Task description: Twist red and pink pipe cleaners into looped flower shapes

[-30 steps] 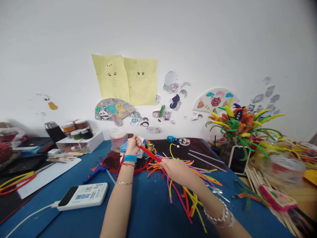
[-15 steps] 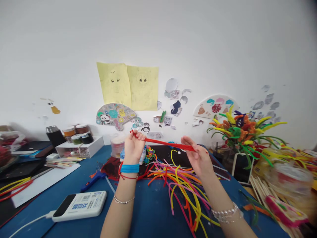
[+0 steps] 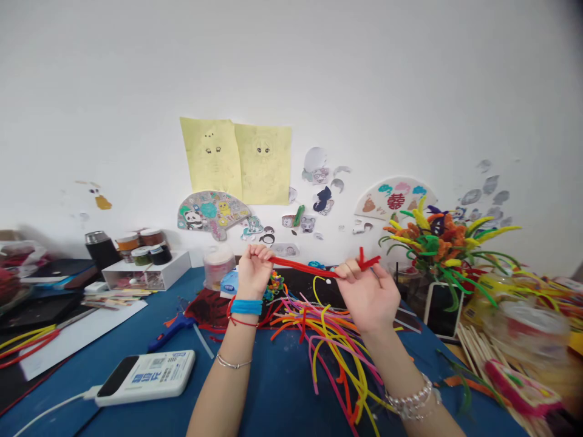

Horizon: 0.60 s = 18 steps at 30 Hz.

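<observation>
Right hand [image 3: 370,297]: since earlier, my straightened fingers have curled round the red stems [image 3: 300,265].
Left hand [image 3: 255,272]: I pinch their other end.
Red stems: stretched between my hands, mid-frame.

A head-worn camera looks forward over the blue table [image 3: 277,388] toward the wall [image 3: 364,73].

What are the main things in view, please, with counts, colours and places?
red strips: a few, red, held mid-air
loose strips: many, multicoloured, centre
glue gun: one, blue, left
power bank: one, white, front left
jars: four, mixed colours, back left
flask: one, black, back left
bouquet: one, multicoloured, right
phone: one, white-framed, right
paper sheets: two, yellow, wall
fans: two, patterned, wall
table: one, blue, beneath
left hand: one, bare, left of centre
right hand: one, bare, right of centre
</observation>
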Each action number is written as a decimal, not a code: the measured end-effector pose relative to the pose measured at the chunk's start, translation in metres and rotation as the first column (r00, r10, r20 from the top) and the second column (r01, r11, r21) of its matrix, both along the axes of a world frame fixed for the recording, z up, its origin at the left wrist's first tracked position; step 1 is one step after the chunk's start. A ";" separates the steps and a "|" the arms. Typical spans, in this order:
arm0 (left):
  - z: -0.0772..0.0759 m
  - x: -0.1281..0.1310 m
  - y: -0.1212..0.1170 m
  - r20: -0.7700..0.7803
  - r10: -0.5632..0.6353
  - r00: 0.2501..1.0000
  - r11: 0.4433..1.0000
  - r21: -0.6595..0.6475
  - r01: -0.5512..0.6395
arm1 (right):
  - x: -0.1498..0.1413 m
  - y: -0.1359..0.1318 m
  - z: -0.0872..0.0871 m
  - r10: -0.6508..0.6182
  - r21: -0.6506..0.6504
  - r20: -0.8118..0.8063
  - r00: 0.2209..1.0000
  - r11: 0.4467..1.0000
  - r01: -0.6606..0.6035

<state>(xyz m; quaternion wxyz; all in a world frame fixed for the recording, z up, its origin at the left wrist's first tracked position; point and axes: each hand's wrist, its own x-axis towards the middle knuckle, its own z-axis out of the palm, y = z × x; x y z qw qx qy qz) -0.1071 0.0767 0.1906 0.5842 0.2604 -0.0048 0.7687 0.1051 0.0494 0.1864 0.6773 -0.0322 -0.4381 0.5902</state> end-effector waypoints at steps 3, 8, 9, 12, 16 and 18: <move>-0.005 -0.008 0.005 -0.072 0.009 0.997 0.999 -0.035 -0.011 | -0.005 -0.005 0.001 0.042 -0.016 0.001 0.999 0.999 -0.042; -0.009 -0.006 0.008 -0.444 0.062 0.894 0.980 -0.145 -0.140 | -0.007 -0.012 0.004 -0.028 -0.021 0.141 0.990 0.999 0.032; -0.009 -0.004 0.008 -0.522 0.074 0.850 0.974 -0.146 -0.174 | -0.006 -0.012 0.005 -0.034 -0.022 0.168 0.985 0.999 0.038; -0.008 0.004 0.006 -0.665 0.143 0.733 0.956 -0.099 -0.277 | -0.003 -0.011 0.006 0.003 -0.031 0.210 0.978 1.000 0.004; -0.001 0.017 -0.005 -0.689 0.239 0.684 0.936 -0.024 -0.351 | -0.002 -0.008 0.003 0.095 -0.040 0.258 0.961 0.995 -0.088; 0.005 0.027 -0.015 -0.634 0.229 0.739 0.945 -0.037 -0.325 | -0.004 -0.007 0.000 0.088 -0.021 0.313 0.945 0.996 -0.086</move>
